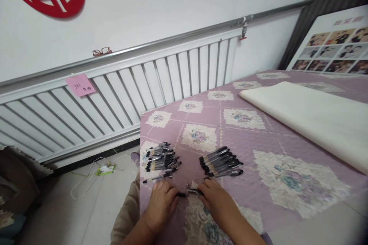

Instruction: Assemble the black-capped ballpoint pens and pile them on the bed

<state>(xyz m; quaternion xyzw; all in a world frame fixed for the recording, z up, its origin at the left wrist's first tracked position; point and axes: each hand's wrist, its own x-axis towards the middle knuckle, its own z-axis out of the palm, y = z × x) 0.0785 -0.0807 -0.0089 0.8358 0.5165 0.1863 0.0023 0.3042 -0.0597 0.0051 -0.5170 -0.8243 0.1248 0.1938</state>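
Note:
Low over the bed-like surface, my left hand [161,200] is closed around a pen; its dark end [181,194] points right from my fingers. Opposite it, my right hand [217,200] pinches a black pen cap [194,191] with a clip, its end facing left. A small gap separates the two pieces. Just beyond my left hand lies a loose pile of clear-barrelled pens [161,160]. Past my right hand, a tidier row of pens with black caps [221,162] lies side by side. The parts inside my fists are hidden.
A purple floral cover [201,107] spreads over the surface, with a folded cream cloth [310,111] at right. Behind stands a white radiator [143,84] with a pink note [80,85]; glasses [102,51] rest on its pipe. A power strip [105,169] lies on the floor.

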